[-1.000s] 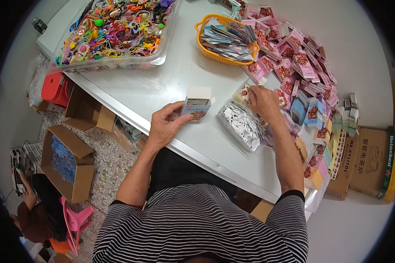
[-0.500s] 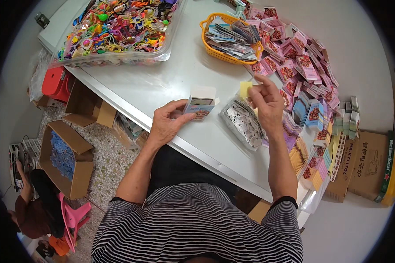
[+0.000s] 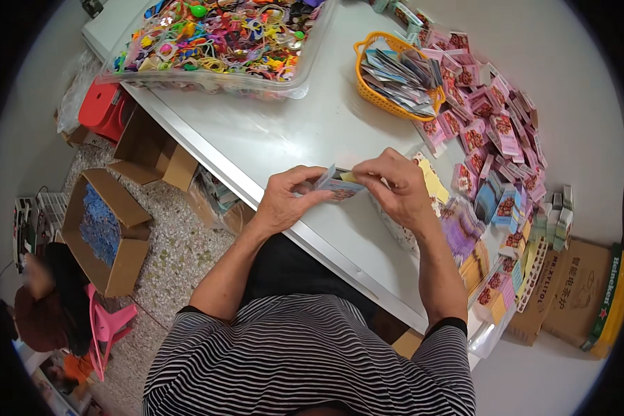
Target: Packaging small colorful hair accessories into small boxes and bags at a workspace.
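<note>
The left hand holds a blue box by its left side, thumb across the printed front, beside the table's near edge. That grip seems meant to steady the box while leaving its open mouth clear. The right hand is narrow, thumb and fingers drawn close together at the mouth's right side, beside a yellow slip; whether they pinch the slip or a flap, one cannot tell. Holding the box close to the body probably lets both hands meet without a stretch. A clear bag lies partly hidden under the right forearm and hand, presumably kept there for a short reach. Yellow sheets and a purple stack sit just beyond, toward the table's right end, the stack's pieces packed close, perhaps for easy picking. Pink boxes heap along the far right edge, the wall likely holding them in. The basket of cards stands left of them, and a bin fills the left corner, its walls containing loose trinkets.
</note>
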The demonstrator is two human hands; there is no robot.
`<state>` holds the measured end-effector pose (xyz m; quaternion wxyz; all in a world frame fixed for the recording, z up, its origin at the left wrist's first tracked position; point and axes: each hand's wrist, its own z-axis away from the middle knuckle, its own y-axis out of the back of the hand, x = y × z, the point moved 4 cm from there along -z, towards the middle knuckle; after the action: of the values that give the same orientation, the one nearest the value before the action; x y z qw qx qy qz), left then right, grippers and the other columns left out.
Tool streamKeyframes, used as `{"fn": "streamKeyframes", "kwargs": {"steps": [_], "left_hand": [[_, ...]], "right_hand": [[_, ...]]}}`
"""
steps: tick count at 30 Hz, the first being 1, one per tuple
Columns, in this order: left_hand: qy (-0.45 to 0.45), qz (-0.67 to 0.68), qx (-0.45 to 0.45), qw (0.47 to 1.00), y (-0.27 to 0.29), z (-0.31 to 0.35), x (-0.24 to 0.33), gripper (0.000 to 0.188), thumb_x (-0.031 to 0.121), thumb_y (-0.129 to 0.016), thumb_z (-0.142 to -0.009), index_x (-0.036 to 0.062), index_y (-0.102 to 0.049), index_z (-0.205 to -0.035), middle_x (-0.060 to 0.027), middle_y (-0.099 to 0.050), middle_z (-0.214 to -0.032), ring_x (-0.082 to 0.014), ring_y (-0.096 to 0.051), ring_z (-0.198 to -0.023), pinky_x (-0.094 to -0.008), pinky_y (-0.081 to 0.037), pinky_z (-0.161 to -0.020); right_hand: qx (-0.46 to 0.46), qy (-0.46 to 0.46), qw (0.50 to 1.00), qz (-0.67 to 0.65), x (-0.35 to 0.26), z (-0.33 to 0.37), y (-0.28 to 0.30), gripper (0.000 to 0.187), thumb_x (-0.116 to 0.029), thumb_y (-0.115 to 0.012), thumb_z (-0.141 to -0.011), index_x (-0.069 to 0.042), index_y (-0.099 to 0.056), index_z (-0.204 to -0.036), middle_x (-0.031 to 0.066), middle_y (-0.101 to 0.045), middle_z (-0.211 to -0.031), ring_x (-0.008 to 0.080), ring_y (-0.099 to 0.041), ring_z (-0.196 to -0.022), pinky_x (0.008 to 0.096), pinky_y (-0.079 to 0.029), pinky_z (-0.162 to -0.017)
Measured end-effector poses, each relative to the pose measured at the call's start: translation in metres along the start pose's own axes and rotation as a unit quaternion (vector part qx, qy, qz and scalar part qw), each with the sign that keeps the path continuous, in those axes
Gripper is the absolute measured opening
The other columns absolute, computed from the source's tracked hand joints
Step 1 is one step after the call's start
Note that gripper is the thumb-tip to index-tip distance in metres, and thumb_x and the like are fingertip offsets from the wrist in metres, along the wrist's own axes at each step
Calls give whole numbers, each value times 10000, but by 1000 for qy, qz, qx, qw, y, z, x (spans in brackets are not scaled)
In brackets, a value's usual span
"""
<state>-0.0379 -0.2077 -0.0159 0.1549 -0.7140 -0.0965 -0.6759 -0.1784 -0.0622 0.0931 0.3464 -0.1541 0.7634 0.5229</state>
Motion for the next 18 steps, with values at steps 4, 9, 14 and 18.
{"fn": "streamKeyframes", "kwargs": {"steps": [4,9,14,18], "left_hand": [[8,-7,14,1000,0,2,2,396,64,-799,-836,20,-687,-1214,-83,-712,-1099,-108,-656,-881,-234,-540,-758],[12,-22,15,1000,2,2,0,401,81,-809,-833,12,-690,-1210,-70,-709,-1093,-94,-643,-848,-220,-526,-731],[0,-10,24,1000,1,3,0,393,63,-814,-825,13,-696,-1197,-79,-699,-1041,-81,-623,-788,-216,-519,-701],[-8,-7,29,1000,0,2,6,385,72,-818,-821,24,-701,-1184,-84,-697,-1015,-96,-615,-758,-225,-513,-678]], "right_hand": [[-1,106,993,59,-27,-23,5,157,-18,-734,-847,-41,-727,-1002,88,-704,-988,179,-634,-803,287,-488,-672],[81,69,992,62,-38,-95,16,151,-65,-726,-875,-26,-721,-1022,109,-702,-934,179,-656,-797,295,-508,-665],[24,152,979,134,-34,-217,-32,231,-200,-678,-922,-14,-719,-1051,164,-707,-933,297,-684,-786,377,-527,-691],[-128,38,954,268,-10,-284,-85,317,-318,-663,-920,-32,-729,-1038,202,-702,-898,359,-679,-841,454,-528,-766]]}}
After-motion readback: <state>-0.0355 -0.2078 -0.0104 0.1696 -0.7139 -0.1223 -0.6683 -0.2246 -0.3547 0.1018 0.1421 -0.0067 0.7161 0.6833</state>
